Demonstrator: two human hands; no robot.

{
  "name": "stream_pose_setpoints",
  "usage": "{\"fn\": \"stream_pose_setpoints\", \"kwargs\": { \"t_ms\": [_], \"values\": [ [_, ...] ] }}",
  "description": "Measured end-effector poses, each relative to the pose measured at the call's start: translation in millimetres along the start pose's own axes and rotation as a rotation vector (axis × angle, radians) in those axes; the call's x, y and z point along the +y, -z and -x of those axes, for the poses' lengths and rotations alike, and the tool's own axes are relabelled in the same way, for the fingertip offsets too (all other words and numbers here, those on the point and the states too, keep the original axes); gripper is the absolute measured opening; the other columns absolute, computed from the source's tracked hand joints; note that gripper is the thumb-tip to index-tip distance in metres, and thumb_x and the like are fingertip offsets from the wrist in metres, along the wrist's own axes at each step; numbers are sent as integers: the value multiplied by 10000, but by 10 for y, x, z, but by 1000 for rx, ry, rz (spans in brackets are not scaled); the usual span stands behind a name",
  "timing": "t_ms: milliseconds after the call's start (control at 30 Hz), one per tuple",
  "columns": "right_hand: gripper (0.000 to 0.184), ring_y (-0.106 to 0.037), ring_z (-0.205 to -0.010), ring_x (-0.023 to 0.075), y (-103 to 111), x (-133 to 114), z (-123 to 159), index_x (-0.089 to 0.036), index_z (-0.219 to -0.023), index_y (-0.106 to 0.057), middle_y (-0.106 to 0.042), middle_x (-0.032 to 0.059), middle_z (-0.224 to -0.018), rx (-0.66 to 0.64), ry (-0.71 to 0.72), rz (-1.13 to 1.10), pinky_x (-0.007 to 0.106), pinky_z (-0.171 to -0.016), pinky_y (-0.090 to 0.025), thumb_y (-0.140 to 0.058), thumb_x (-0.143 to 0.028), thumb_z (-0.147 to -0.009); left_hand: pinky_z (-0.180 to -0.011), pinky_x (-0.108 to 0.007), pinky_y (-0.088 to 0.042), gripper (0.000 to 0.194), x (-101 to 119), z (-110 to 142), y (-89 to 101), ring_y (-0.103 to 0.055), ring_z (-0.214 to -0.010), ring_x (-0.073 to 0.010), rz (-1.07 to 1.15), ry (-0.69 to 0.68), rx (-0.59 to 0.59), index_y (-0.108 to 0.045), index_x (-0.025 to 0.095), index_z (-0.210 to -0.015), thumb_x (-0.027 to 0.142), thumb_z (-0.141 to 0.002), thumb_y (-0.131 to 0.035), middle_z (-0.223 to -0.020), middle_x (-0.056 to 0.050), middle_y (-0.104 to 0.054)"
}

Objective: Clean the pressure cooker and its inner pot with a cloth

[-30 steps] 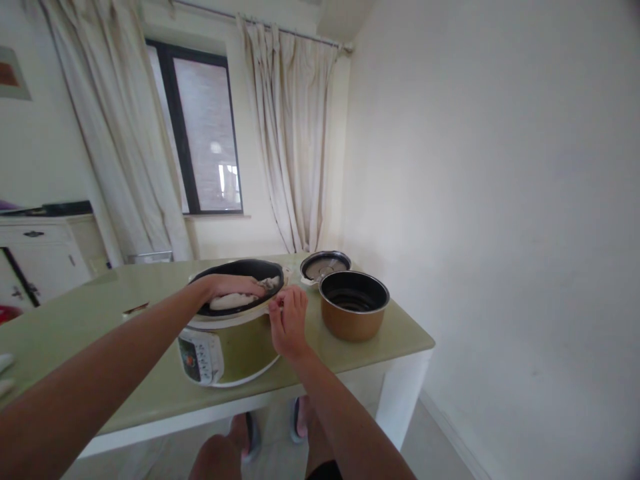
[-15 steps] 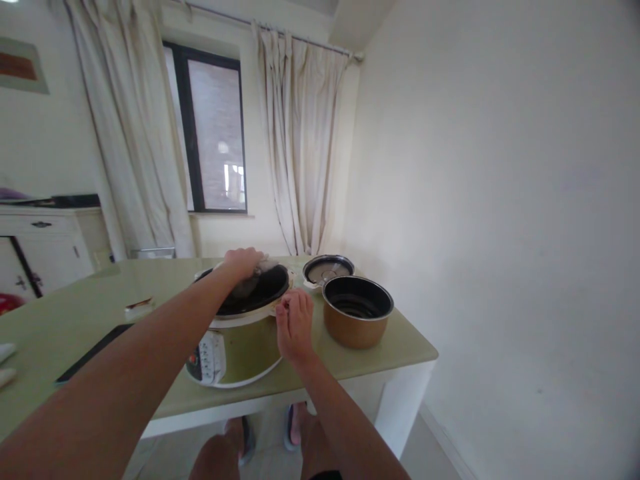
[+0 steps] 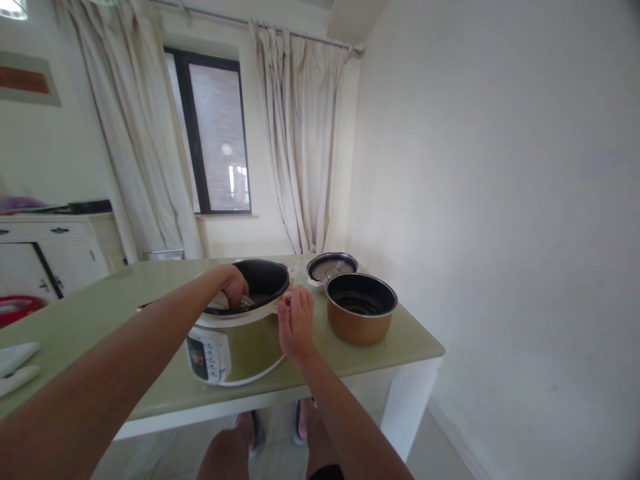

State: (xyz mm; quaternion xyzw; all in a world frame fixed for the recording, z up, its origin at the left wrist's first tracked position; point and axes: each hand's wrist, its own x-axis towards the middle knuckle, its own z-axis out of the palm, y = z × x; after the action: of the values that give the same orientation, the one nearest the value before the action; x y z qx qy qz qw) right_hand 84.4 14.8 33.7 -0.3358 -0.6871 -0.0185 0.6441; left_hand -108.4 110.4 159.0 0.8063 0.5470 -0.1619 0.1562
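Note:
An electric cooker (image 3: 254, 350) with a greenish body, white trim and a control panel stands near the table's front edge, its top uncovered and its inside dark. My left hand (image 3: 235, 285) reaches down into it, closed on a pale cloth (image 3: 246, 302) against the near left inner wall; its fingertips are partly hidden. My right hand (image 3: 296, 320) is closed around the handle at the cooker's right rim. Just right of that hand sits a brown inner pot (image 3: 359, 327) with a black inside.
Behind the brown pot lies a round lid (image 3: 332, 265). White objects (image 3: 19, 370) rest at the left of the green table (image 3: 135, 280). A wall (image 3: 500, 233) rises on the right, and a white cabinet (image 3: 75, 257) stands at the far left.
My left hand has moved with the cloth from the cooker's far rim down and toward me into its interior. My right hand keeps its hold on the rim handle. The view has shifted slightly left.

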Motion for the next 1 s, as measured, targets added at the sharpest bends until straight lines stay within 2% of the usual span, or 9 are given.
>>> {"fn": "stream_pose_setpoints", "kwargs": {
  "t_ms": [100, 233, 333, 433, 567, 700, 833, 900, 1000],
  "values": [
    [333, -538, -1020, 241, -44, 5, 12, -236, -928, -476, -583, 83, -975, 21, -19, 28, 411, -954, -442, -278, -426, -1117, -667, -345, -604, 314, 177, 10, -1, -716, -721, -264, 30, -56, -106, -812, 197, -847, 216, -543, -738, -755, -29, -774],
    [373, -543, -1037, 236, -7, 9, 9, -233, -944, -477, -581, 87, -995, -43, -3, 69, 407, -964, -446, -246, -467, -1118, -806, -285, -569, 305, 460, -146, 76, -719, -887, -231, -65, -149, 148, -801, 181, -930, 236, -670, -650, -929, -24, -800],
    [385, -545, -1023, 239, 37, -11, 10, -235, -942, -474, -578, 85, -980, -52, -1, 83, 409, -951, -447, -231, -477, -1117, -879, -299, -548, 262, 547, -314, 122, -722, -964, -248, -124, -73, 276, -800, 184, -923, 303, -752, -640, -1014, -70, -808],
    [384, -551, -1035, 247, 55, -37, 30, -236, -949, -475, -584, 89, -989, -41, -6, 80, 423, -966, -440, -225, -475, -1116, -910, -381, -551, 346, 452, -389, 123, -734, -1050, -323, -168, 70, 391, -796, 177, -1047, 364, -796, -647, -1147, -166, -789],
    [370, -561, -1052, 258, 65, -38, 61, -240, -947, -488, -594, 96, -994, -34, 5, 106, 434, -970, -434, -240, -461, -1111, -996, -555, -512, 500, 148, -306, 87, -672, -1235, -426, -217, 218, 504, -693, 211, -1338, 313, -853, -627, -1384, -239, -684],
    [397, -569, -1054, 258, 97, -30, 56, -237, -965, -516, -613, 99, -1011, -39, 30, 86, 435, -958, -432, -233, -474, -1113, -1021, -535, -503, 426, -107, -190, 65, -650, -1277, -389, -234, 237, 436, -715, 233, -1298, 239, -892, -585, -1406, -209, -680],
    [378, -566, -1027, 252, 152, -60, 11, -237, -945, -517, -620, 92, -996, -52, 16, 75, 426, -938, -433, -274, -472, -1113, -992, -468, -531, 466, -195, -102, 65, -699, -1165, -380, -193, 241, 206, -785, 165, -1140, 180, -675, -767, -1230, -211, -761],
    [361, -563, -1012, 249, 171, -75, -11, -238, -941, -514, -614, 87, -983, -76, 13, 80, 420, -932, -435, -289, -461, -1113, -944, -434, -556, 412, -187, -29, 71, -729, -1050, -360, -156, 224, 101, -810, 155, -1005, 212, -596, -810, -1095, -169, -796],
    [363, -556, -998, 249, 159, -81, -20, -238, -934, -504, -603, 85, -971, -92, 12, 108, 421, -924, -436, -290, -469, -1114, -854, -389, -575, 287, -123, 117, 73, -731, -914, -321, -31, 144, 2, -805, 163, -836, 365, -637, -766, -925, -106, -794]
  ]
}}
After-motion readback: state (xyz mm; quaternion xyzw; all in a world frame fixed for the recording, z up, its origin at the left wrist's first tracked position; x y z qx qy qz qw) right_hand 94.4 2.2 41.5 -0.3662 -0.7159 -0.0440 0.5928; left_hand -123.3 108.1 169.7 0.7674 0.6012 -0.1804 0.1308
